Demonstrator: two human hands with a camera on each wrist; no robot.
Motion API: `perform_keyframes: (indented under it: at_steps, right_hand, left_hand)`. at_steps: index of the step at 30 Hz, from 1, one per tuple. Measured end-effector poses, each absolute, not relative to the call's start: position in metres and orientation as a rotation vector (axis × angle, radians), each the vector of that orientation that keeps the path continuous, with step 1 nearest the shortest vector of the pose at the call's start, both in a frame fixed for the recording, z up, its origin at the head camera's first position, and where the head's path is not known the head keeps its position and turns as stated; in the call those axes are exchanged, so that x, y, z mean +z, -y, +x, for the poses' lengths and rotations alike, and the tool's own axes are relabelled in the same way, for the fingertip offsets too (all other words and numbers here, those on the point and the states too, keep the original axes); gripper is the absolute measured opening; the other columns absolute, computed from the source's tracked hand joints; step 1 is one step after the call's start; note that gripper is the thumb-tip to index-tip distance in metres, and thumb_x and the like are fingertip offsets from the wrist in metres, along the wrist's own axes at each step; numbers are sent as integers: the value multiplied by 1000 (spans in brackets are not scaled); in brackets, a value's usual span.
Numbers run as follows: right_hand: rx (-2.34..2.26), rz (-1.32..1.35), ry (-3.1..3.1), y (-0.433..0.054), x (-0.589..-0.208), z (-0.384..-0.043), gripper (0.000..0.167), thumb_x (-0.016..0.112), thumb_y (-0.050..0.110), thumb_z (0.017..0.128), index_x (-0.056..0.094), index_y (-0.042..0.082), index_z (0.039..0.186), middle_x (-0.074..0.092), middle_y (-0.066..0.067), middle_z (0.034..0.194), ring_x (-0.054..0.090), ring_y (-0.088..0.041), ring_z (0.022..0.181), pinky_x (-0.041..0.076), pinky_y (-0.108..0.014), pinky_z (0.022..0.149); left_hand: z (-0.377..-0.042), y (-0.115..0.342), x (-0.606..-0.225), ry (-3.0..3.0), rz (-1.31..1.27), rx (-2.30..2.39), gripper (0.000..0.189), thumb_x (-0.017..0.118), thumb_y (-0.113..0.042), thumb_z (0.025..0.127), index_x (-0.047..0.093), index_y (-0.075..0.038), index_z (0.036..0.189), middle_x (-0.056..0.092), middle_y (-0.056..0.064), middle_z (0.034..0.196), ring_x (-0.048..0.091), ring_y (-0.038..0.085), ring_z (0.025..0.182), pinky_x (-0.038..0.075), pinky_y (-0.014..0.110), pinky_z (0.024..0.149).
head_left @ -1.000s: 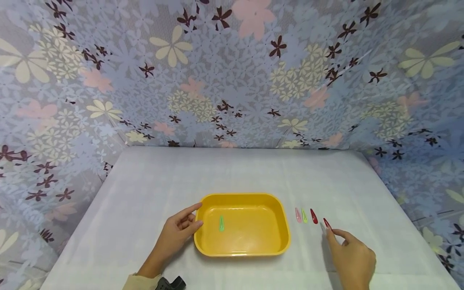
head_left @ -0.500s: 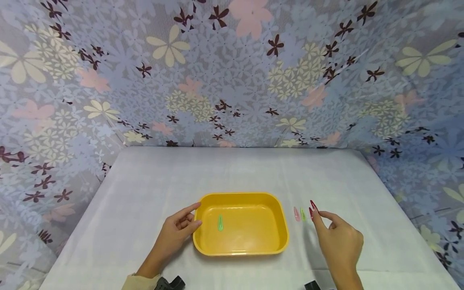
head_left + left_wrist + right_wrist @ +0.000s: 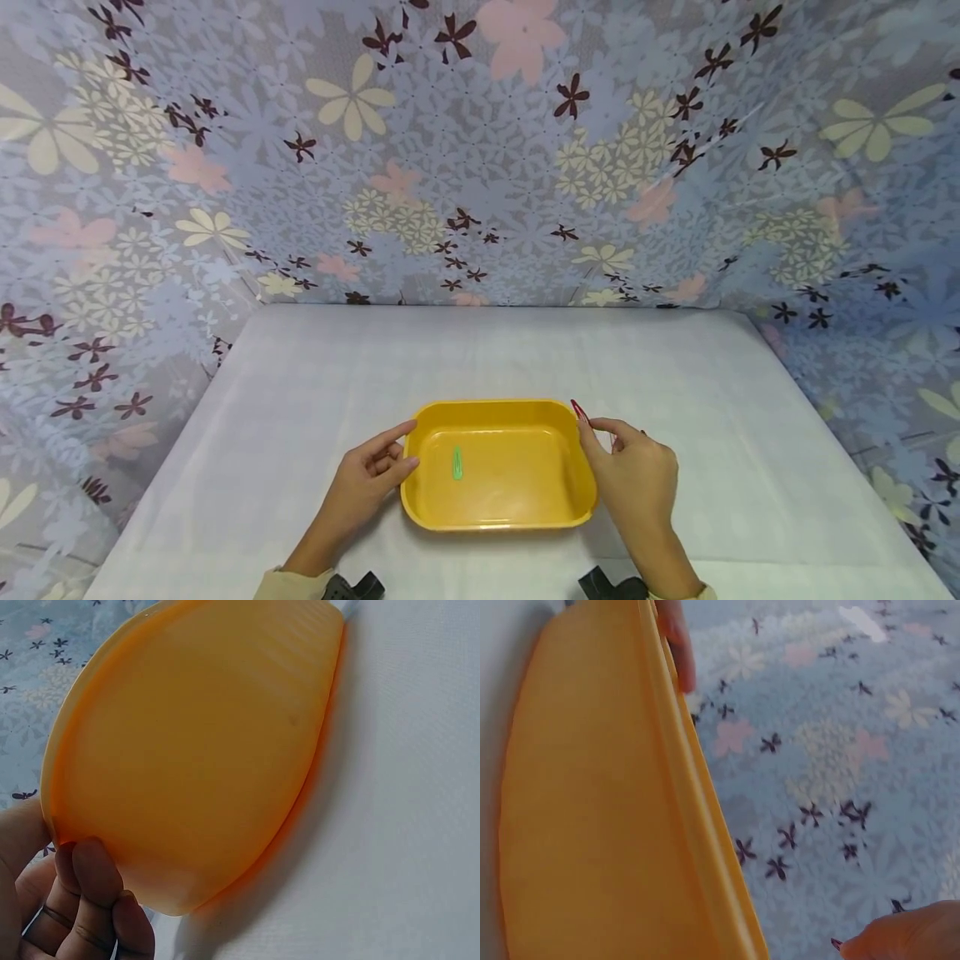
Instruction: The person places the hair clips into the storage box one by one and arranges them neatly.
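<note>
A yellow tray (image 3: 517, 500) sits on the white cloth, with a light green snap hair clip (image 3: 457, 463) lying in its left half. My left hand (image 3: 367, 479) holds the tray's left rim; in the left wrist view its curled fingers (image 3: 97, 874) press against the outer wall. At the tray's right rim, my right hand (image 3: 637, 471) pinches a red snap hair clip (image 3: 577, 408) between thumb and index finger, its tip pointing up and away. Only the tip of the red clip shows in the right wrist view, beside a fingertip (image 3: 877, 941).
A sliver of a pink hair clip (image 3: 612, 443) shows behind the right hand, which hides the other clips there. White cloth (image 3: 360, 350) covers the table. Flowered fabric (image 3: 480, 167) hangs at the back and both sides.
My right hand has lifted the red clip and carried it left, past the other clips, to the tray's right rim. My left hand has stayed at the left rim.
</note>
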State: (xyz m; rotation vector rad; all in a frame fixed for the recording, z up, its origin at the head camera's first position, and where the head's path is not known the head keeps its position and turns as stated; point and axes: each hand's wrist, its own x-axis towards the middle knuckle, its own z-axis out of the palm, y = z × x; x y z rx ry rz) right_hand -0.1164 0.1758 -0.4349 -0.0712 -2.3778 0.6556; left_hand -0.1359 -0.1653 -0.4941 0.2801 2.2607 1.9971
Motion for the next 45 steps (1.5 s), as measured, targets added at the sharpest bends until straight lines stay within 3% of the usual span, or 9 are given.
perform_keyframes:
  at_steps: [5, 7, 9, 13, 16, 17, 25, 32, 45]
  right_hand:
    - [709, -40, 2446, -154, -438, -123, 16, 87, 23, 80, 83, 8, 83, 31, 13, 44, 23, -6, 39, 30, -34, 39]
    - [734, -40, 2472, -146, -440, -124, 16, 87, 24, 80, 83, 9, 83, 31, 13, 45, 25, -7, 41, 43, -38, 45]
    - [746, -33, 2500, -139, -441, -124, 16, 87, 24, 81, 83, 9, 84, 31, 12, 45, 27, -9, 41, 54, -52, 67]
    - [759, -14, 2542, -126, -444, -123, 16, 86, 25, 81, 83, 9, 85, 29, 12, 45, 26, -8, 42, 50, -40, 56]
    - [752, 12, 2561, -117, -445, -123, 16, 86, 25, 82, 82, 10, 84, 28, 12, 46, 24, -7, 42, 20, -26, 41]
    - [750, 19, 2569, -115, -445, -123, 16, 86, 26, 82, 82, 10, 84, 28, 12, 46, 24, -6, 42, 19, -25, 41]
    - [743, 48, 2730, -95, -443, -129, 14, 84, 26, 83, 82, 13, 82, 37, 12, 45, 26, -6, 41, 20, -23, 39]
    - [599, 58, 2915, -87, -446, -133, 19, 82, 30, 84, 79, 18, 70, 62, 7, 60, 46, -11, 50, 35, -26, 44]
    - [541, 76, 3037, -69, -449, -136, 47, 79, 24, 85, 51, 16, 48, 34, 6, 47, 37, -13, 45, 27, -27, 43]
  left_hand:
    - [-136, 166, -493, -2273, 297, 1993, 50, 75, -19, 96, 60, -11, 144, 62, 12, 98, 50, 8, 65, 45, 19, 58]
    - [-136, 166, -493, -2277, 316, 1991, 50, 74, -18, 96, 60, -10, 144, 61, 12, 97, 50, 8, 65, 45, 19, 58]
    - [-137, 166, -493, -2276, 333, 1992, 51, 74, -18, 97, 59, -8, 144, 61, 13, 97, 49, 7, 65, 45, 19, 58]
    - [-137, 168, -493, -2269, 358, 1994, 51, 73, -17, 97, 58, -6, 144, 60, 14, 97, 47, 6, 64, 42, 19, 56]
    - [-137, 169, -493, -2267, 371, 1987, 51, 73, -17, 97, 58, -6, 145, 60, 15, 97, 47, 6, 63, 42, 19, 56]
    - [-137, 169, -493, -2267, 378, 1986, 51, 73, -16, 97, 57, -5, 145, 61, 15, 97, 47, 6, 64, 42, 19, 56]
    - [-137, 169, -492, -2270, 359, 1986, 51, 73, -17, 97, 58, -7, 145, 62, 13, 97, 50, 7, 64, 44, 19, 58]
    - [-137, 168, -493, -2283, 360, 1973, 51, 74, -18, 97, 59, -6, 144, 61, 13, 95, 48, 6, 63, 43, 19, 56]
    - [-137, 168, -494, -2306, 374, 1965, 51, 74, -18, 96, 59, -7, 144, 62, 13, 94, 49, 6, 62, 43, 19, 57]
